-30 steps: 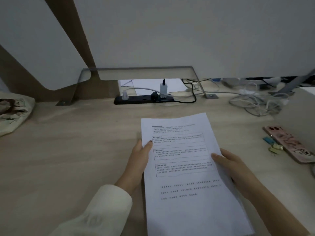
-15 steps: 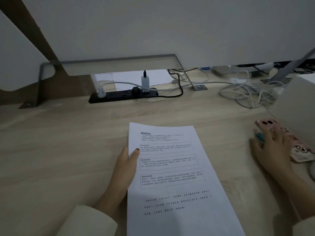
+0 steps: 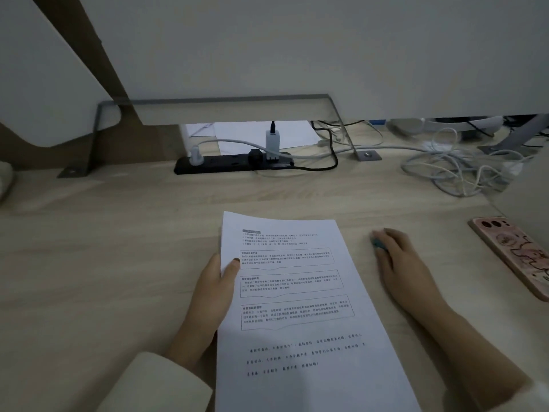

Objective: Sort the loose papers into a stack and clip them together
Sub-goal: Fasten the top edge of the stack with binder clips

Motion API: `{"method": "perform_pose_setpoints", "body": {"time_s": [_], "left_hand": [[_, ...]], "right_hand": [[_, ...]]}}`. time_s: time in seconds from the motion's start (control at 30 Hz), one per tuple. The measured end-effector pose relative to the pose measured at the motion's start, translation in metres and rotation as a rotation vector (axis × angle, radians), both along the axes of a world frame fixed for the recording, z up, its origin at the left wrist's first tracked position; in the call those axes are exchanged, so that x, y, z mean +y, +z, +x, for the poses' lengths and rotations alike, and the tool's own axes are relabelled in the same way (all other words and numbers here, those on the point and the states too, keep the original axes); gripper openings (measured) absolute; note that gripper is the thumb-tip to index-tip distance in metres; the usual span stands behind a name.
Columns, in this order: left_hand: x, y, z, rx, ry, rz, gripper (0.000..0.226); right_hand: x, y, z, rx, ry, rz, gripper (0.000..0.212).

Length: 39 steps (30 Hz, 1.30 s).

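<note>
While the left hand [image 3: 215, 288] grips the papers [image 3: 300, 310], the right hand [image 3: 399, 258] holds a clip [image 3: 379, 244].
Left thumb on top of papers' left edge, fingers hidden under it; papers lie stacked, print up, mid-desk [image 3: 104, 263]; right fingers curled over the teal clip just right of papers; phone [image 3: 518, 257] far right.

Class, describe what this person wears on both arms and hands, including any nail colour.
A cream sleeve covers the left wrist; a pale cuff edge shows up the right forearm. The left hand has a dark-painted thumbnail. No rings or watch show.
</note>
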<state>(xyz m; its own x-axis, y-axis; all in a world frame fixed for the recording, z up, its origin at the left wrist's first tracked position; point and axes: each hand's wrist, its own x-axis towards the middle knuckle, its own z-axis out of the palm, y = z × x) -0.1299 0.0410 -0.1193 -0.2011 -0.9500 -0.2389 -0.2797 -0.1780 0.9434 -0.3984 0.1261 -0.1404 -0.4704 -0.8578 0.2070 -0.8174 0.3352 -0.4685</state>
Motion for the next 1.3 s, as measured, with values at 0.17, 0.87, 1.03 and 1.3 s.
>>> {"method": "perform_pose_setpoints", "body": {"time_s": [0.17,0.87,1.03,1.3], "left_hand": [[-0.006,0.003,0.044,-0.033,0.081,0.005,0.028],[-0.003,0.0,0.117,-0.009,0.196,-0.018,0.027],[-0.006,-0.004,0.116,-0.043,0.188,-0.039,0.029],[-0.008,-0.01,0.117,-0.075,0.175,-0.097,0.027]], "right_hand": [[-0.022,-0.001,0.042,-0.009,0.124,-0.003,0.039],[-0.067,0.052,0.1,-0.294,0.105,-0.122,0.014],[-0.085,0.089,0.166,-0.79,0.508,0.11,0.019],[-0.107,0.037,0.201,-1.322,0.601,0.343,0.017]]}}
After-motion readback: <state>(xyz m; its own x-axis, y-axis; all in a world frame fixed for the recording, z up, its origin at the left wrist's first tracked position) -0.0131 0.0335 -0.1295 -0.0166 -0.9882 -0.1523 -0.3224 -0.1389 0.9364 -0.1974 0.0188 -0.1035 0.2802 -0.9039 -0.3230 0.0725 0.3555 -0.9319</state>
